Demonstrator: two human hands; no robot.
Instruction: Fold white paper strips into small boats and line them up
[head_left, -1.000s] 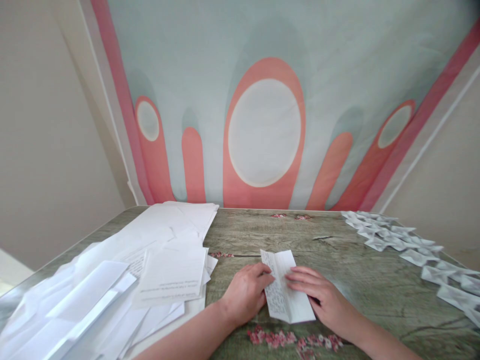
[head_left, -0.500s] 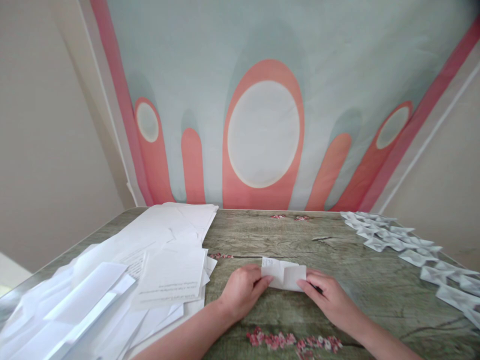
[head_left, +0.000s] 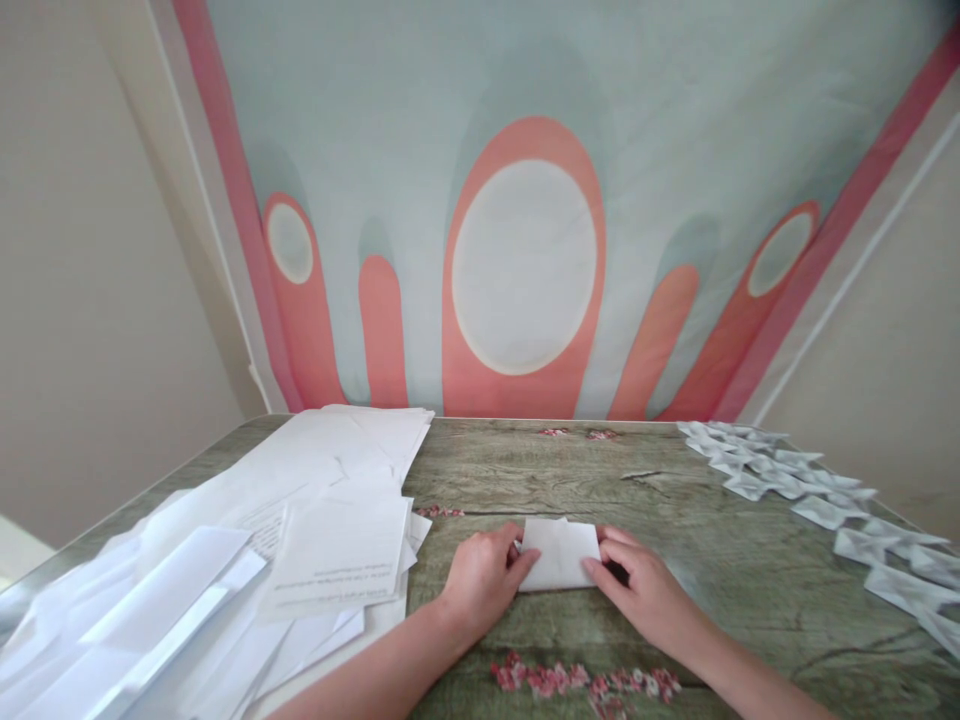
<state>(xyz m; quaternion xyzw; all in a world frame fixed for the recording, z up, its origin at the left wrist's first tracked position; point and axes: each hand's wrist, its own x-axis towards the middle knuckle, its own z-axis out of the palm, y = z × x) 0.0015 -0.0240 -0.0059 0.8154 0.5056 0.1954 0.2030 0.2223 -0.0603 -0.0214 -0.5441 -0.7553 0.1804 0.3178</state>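
Folded paper (head_left: 559, 560) lies between both hands, its slightly longer axis running nine to three o'clock, neither hand being nearer: the fingers of the left hand (head_left: 481, 580) clamp its nine-o'clock edge, the right hand (head_left: 646, 582) its three-o'clock edge. Farther across the tabletop (head_left: 517, 460), loose sheets (head_left: 341, 545) spread toward nine and ten, folded pieces (head_left: 821, 513) toward two and three.

"See how the left hand (head_left: 484, 575) and right hand (head_left: 637, 580) face each other?"

"Yes, apart and nearly level, each one pinching, thumb (head_left: 526, 568) toward the other, fingers (head_left: 618, 541) curled behind."

"What about the forearms (head_left: 390, 655)?"

"Bare, slanting inward from either side, with both wrists (head_left: 447, 612) almost straight."
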